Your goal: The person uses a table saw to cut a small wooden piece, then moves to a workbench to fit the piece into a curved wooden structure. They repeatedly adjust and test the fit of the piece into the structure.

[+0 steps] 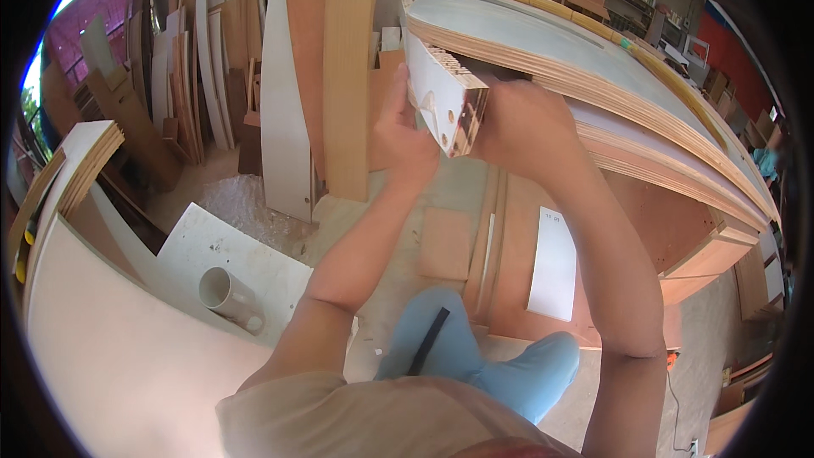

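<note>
A white-faced plywood block (441,106) with a rough, toothed top edge and a few holes near its end is between my hands, tilted up against the plywood stack. My left hand (404,129) grips its left side, fingers pointing up along the white face. On the other side, my right hand (526,123) is closed against the block's end; its fingertips are hidden behind the block and the stack. The large curved plywood sheets (585,42) with layered edges and a pale grey top lie just beyond and to the right of my hands.
Tall boards (349,76) lean upright beyond my left arm, with more offcuts behind. At lower left, a grey pipe piece (225,290) rests on a white panel (191,242) beside a curved pale panel (127,331). A white sheet (553,263) lies on brown boards below my right arm.
</note>
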Demonstrator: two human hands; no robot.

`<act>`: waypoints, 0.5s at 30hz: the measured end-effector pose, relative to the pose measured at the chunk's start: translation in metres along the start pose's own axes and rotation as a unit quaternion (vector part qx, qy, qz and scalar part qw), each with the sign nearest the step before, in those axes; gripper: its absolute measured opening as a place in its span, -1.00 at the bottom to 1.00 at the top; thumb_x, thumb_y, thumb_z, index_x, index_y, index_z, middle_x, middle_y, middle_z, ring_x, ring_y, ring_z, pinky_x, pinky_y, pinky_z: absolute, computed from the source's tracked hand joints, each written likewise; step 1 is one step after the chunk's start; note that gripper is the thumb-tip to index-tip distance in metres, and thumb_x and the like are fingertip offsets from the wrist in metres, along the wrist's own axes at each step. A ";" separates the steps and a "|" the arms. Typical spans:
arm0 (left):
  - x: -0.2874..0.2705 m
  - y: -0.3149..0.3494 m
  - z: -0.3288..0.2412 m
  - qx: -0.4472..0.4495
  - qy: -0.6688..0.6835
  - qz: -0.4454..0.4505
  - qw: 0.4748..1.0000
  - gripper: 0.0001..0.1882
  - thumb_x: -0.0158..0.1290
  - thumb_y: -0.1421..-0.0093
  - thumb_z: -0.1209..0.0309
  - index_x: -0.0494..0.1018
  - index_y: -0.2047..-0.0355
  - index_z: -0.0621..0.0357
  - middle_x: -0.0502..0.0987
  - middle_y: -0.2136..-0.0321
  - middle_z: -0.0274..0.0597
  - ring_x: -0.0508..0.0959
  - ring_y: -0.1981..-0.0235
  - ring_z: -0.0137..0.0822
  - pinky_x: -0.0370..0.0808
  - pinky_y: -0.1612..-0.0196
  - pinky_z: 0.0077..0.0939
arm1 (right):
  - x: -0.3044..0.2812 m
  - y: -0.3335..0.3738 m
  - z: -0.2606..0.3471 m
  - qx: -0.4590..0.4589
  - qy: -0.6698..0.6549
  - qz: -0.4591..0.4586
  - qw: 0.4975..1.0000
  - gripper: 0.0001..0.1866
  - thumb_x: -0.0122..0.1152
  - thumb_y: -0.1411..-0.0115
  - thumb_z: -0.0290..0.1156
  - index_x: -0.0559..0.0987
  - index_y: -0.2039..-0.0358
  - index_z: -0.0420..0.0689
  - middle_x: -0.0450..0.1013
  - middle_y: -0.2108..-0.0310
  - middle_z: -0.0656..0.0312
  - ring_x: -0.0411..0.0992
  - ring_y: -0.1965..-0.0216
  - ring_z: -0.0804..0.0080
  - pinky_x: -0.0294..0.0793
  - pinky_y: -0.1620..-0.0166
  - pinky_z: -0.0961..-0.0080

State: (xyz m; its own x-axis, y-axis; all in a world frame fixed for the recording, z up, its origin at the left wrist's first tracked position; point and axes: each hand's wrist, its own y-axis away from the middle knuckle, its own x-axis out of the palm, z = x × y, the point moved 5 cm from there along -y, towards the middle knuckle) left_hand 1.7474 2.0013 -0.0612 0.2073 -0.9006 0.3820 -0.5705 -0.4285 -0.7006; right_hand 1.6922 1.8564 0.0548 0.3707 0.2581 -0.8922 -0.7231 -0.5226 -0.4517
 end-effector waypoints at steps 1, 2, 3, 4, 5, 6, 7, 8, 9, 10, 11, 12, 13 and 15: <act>0.002 0.001 -0.003 0.004 0.000 0.007 1.000 -0.10 0.31 -0.11 0.60 0.07 -0.38 0.57 0.24 -0.36 0.22 0.30 -0.37 -0.12 0.24 -0.42 -0.29 | 0.001 0.000 -0.003 -0.005 0.002 -0.006 1.000 -0.64 0.34 0.08 -0.36 0.62 0.23 -0.21 0.62 0.35 -0.05 0.60 0.23 -0.08 0.58 0.17 0.06; 0.004 0.002 -0.006 0.008 0.000 0.013 1.000 -0.11 0.31 -0.12 0.60 0.07 -0.38 0.57 0.24 -0.36 0.22 0.30 -0.37 -0.12 0.24 -0.42 -0.29 | 0.002 0.000 -0.006 -0.010 0.004 -0.011 1.000 -0.64 0.34 0.08 -0.36 0.62 0.22 -0.20 0.62 0.35 -0.05 0.60 0.23 -0.07 0.58 0.17 0.07; 0.005 0.003 -0.009 0.012 0.001 0.015 1.000 -0.12 0.30 -0.12 0.61 0.08 -0.38 0.57 0.24 -0.36 0.22 0.30 -0.37 -0.12 0.24 -0.42 -0.29 | 0.003 0.000 -0.008 -0.019 0.007 -0.016 1.000 -0.64 0.34 0.08 -0.37 0.62 0.21 -0.20 0.62 0.35 -0.05 0.60 0.22 -0.07 0.58 0.17 0.07; 0.006 0.003 -0.009 0.009 0.003 0.018 1.000 -0.12 0.29 -0.13 0.61 0.08 -0.38 0.57 0.24 -0.36 0.22 0.30 -0.37 -0.12 0.25 -0.41 -0.29 | 0.003 0.000 -0.009 -0.018 0.003 -0.010 1.000 -0.63 0.34 0.08 -0.38 0.62 0.20 -0.20 0.62 0.34 -0.04 0.60 0.22 -0.07 0.59 0.16 0.07; 0.005 0.004 -0.009 0.006 0.005 0.020 1.000 -0.12 0.29 -0.13 0.61 0.08 -0.38 0.57 0.24 -0.36 0.21 0.30 -0.37 -0.13 0.25 -0.41 -0.29 | 0.003 -0.001 -0.009 -0.018 -0.001 -0.004 1.000 -0.63 0.34 0.08 -0.39 0.62 0.19 -0.19 0.62 0.34 -0.04 0.60 0.21 -0.06 0.59 0.16 0.08; 0.004 0.003 -0.010 0.009 -0.004 0.021 1.000 -0.13 0.29 -0.14 0.61 0.08 -0.38 0.56 0.24 -0.37 0.20 0.30 -0.37 -0.13 0.25 -0.41 -0.29 | 0.003 -0.001 -0.008 -0.020 -0.004 0.002 1.000 -0.62 0.34 0.08 -0.40 0.61 0.18 -0.19 0.62 0.34 -0.03 0.60 0.21 -0.06 0.59 0.16 0.08; 0.003 0.003 -0.010 0.010 -0.013 0.022 1.000 -0.13 0.28 -0.14 0.61 0.08 -0.38 0.55 0.24 -0.37 0.20 0.30 -0.37 -0.13 0.25 -0.41 -0.30 | 0.003 -0.001 -0.007 -0.017 -0.004 0.003 1.000 -0.62 0.35 0.08 -0.39 0.61 0.18 -0.19 0.62 0.33 -0.03 0.60 0.20 -0.05 0.59 0.15 0.09; 0.001 0.003 -0.010 0.015 -0.033 0.024 0.999 -0.13 0.28 -0.15 0.60 0.07 -0.39 0.54 0.23 -0.37 0.18 0.31 -0.37 -0.13 0.25 -0.40 -0.30 | 0.004 -0.001 -0.005 -0.015 -0.005 0.004 1.000 -0.61 0.35 0.07 -0.39 0.61 0.17 -0.19 0.62 0.33 -0.02 0.60 0.19 -0.04 0.59 0.14 0.09; 0.000 0.002 -0.008 0.023 -0.050 0.027 0.998 -0.13 0.27 -0.16 0.60 0.07 -0.39 0.53 0.23 -0.38 0.17 0.31 -0.37 -0.13 0.26 -0.40 -0.30 | 0.004 -0.002 -0.005 -0.012 -0.002 0.003 1.000 -0.61 0.35 0.07 -0.39 0.61 0.16 -0.19 0.62 0.32 -0.02 0.60 0.18 -0.03 0.59 0.14 0.09; -0.002 0.001 -0.003 0.019 -0.051 0.026 0.998 -0.15 0.26 -0.18 0.58 0.08 -0.40 0.50 0.25 -0.37 0.15 0.33 -0.35 -0.15 0.28 -0.39 -0.31 | 0.004 -0.003 -0.004 -0.017 0.000 0.008 1.000 -0.61 0.36 0.05 -0.38 0.61 0.16 -0.18 0.62 0.32 -0.01 0.61 0.19 -0.02 0.60 0.14 0.10; -0.004 0.001 0.003 0.016 -0.052 0.026 0.998 -0.17 0.24 -0.20 0.57 0.09 -0.40 0.48 0.27 -0.36 0.12 0.35 -0.34 -0.17 0.29 -0.37 -0.32 | 0.005 -0.004 -0.003 -0.021 0.002 0.013 1.000 -0.62 0.36 0.04 -0.36 0.61 0.16 -0.17 0.63 0.32 -0.01 0.61 0.20 0.00 0.60 0.15 0.11; -0.003 0.000 0.000 0.013 -0.063 0.028 0.998 -0.19 0.23 -0.22 0.56 0.10 -0.41 0.45 0.30 -0.34 0.09 0.37 -0.31 -0.20 0.32 -0.35 -0.34 | 0.006 -0.004 -0.003 -0.023 0.001 0.016 1.000 -0.62 0.36 0.03 -0.35 0.61 0.16 -0.16 0.63 0.32 0.00 0.61 0.21 0.01 0.61 0.15 0.11; -0.002 0.002 -0.002 0.008 -0.072 0.028 0.997 -0.21 0.22 -0.24 0.55 0.11 -0.41 0.43 0.33 -0.33 0.06 0.39 -0.29 -0.22 0.34 -0.32 -0.36 | 0.008 -0.005 -0.004 -0.031 0.013 0.008 0.999 -0.62 0.37 0.03 -0.33 0.61 0.16 -0.18 0.63 0.33 -0.01 0.62 0.21 0.02 0.61 0.15 0.12; 0.000 0.007 -0.010 0.019 -0.102 0.022 0.994 -0.26 0.18 -0.26 0.53 0.16 -0.40 0.39 0.41 -0.25 -0.03 0.46 -0.19 -0.31 0.40 -0.23 -0.42 | 0.014 -0.006 -0.004 -0.047 0.037 -0.005 0.998 -0.60 0.39 0.02 -0.30 0.60 0.17 -0.21 0.62 0.33 -0.03 0.63 0.23 0.05 0.62 0.16 0.13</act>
State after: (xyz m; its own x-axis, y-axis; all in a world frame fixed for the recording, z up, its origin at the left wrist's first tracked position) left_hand 1.7358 1.9995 -0.0602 0.3419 -0.9131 0.2223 -0.5531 -0.3867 -0.7379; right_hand 1.7039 1.8602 0.0452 0.4223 0.2039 -0.8833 -0.6629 -0.5951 -0.4543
